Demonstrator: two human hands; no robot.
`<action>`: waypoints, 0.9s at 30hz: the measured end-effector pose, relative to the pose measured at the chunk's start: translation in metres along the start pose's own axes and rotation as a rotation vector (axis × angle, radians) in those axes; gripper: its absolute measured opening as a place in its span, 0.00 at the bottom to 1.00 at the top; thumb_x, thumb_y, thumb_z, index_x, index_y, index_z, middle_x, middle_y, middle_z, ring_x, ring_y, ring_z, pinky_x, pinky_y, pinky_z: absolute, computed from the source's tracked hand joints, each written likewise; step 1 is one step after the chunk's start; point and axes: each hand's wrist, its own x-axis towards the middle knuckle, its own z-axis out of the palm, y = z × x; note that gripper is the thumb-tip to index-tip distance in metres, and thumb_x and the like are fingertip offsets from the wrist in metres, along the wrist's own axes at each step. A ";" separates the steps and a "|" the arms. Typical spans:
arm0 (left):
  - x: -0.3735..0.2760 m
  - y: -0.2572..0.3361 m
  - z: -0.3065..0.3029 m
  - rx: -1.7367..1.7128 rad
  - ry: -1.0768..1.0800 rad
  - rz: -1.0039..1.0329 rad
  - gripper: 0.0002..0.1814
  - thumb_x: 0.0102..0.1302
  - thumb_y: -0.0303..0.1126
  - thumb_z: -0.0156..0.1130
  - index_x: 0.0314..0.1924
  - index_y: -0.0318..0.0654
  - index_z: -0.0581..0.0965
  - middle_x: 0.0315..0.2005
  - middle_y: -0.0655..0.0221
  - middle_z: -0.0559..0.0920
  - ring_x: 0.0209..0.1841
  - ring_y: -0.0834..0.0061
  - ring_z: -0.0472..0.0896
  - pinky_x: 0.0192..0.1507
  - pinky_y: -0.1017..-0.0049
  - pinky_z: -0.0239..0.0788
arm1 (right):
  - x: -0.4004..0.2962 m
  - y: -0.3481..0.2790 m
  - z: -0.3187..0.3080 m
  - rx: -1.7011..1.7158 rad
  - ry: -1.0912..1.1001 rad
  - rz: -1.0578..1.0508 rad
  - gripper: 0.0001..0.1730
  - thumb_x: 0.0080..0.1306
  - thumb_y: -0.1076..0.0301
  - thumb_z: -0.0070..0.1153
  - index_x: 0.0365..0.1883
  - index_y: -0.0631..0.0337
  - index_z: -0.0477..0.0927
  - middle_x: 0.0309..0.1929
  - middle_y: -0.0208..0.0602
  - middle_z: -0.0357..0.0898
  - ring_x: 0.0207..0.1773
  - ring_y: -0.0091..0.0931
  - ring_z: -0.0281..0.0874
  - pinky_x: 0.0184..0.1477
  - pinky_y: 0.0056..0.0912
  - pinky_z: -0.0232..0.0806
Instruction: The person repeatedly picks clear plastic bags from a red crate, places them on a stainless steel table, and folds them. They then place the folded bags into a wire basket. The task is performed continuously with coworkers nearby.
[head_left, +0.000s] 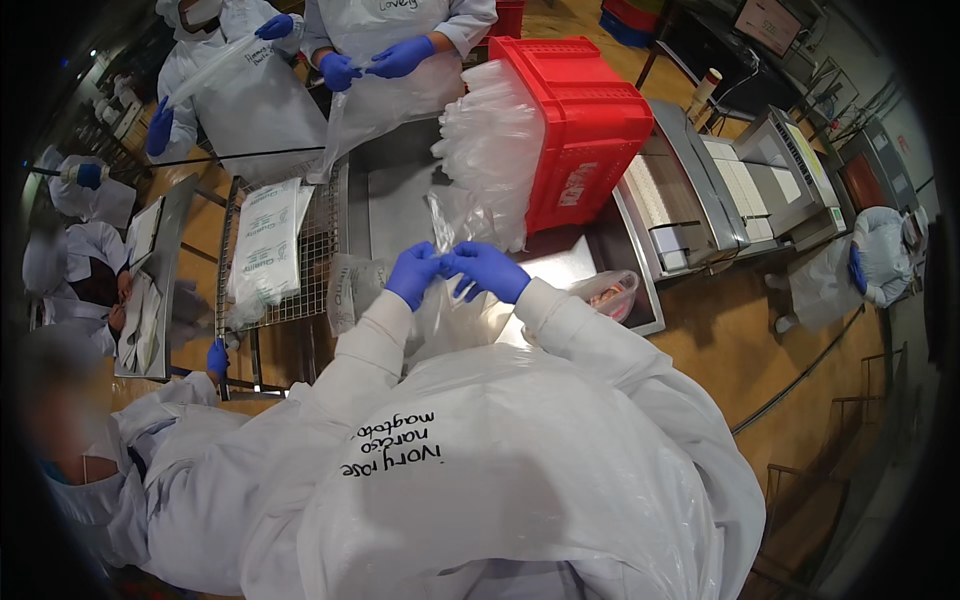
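Note:
My left hand (414, 275), in a blue glove, pinches the upper edge of a clear plastic bag (435, 319). Close against it, my right hand (487, 270), gloved alike, has its fingers at the same edge; how firmly they hold is unclear. The bag hangs down over the near side of a steel table. Beyond my hands a thick bundle of clear plastic bags (491, 142) spills from a red plastic crate (592, 120) tipped on its side. Right of my hands lies a clear bag with reddish contents (613, 296). A printed plastic bag (346, 292) is left of my left hand.
A wire rack (319, 247) holds a stack of printed plastic bags (264, 240) at left. Two co-workers in blue gloves handle plastic across the table; another stands close at left. The steel table's raised rim (637, 255) borders a conveyor (675, 202) and metal detector (791, 172).

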 end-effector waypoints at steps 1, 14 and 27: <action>0.001 -0.016 0.011 0.048 0.026 -0.022 0.18 0.57 0.30 0.69 0.22 0.48 0.66 0.20 0.83 0.66 0.22 0.87 0.63 0.26 0.81 0.57 | 0.004 0.019 0.002 0.104 0.000 -0.039 0.15 0.68 0.59 0.52 0.41 0.63 0.76 0.37 0.39 0.79 0.36 0.24 0.79 0.39 0.29 0.76; -0.016 -0.011 -0.010 1.165 0.280 0.629 0.18 0.58 0.33 0.66 0.48 0.41 0.75 0.47 0.58 0.75 0.51 0.61 0.74 0.56 0.64 0.66 | -0.005 0.022 -0.028 -0.184 0.104 -0.184 0.21 0.61 0.58 0.61 0.47 0.60 0.73 0.28 0.29 0.72 0.29 0.22 0.71 0.30 0.25 0.66; -0.023 -0.008 -0.041 0.643 0.407 0.138 0.09 0.68 0.30 0.54 0.46 0.39 0.76 0.32 0.74 0.79 0.35 0.78 0.77 0.41 0.77 0.71 | -0.029 0.026 -0.098 0.713 -0.050 -0.110 0.18 0.60 0.74 0.52 0.49 0.67 0.73 0.41 0.41 0.77 0.32 0.30 0.77 0.36 0.32 0.73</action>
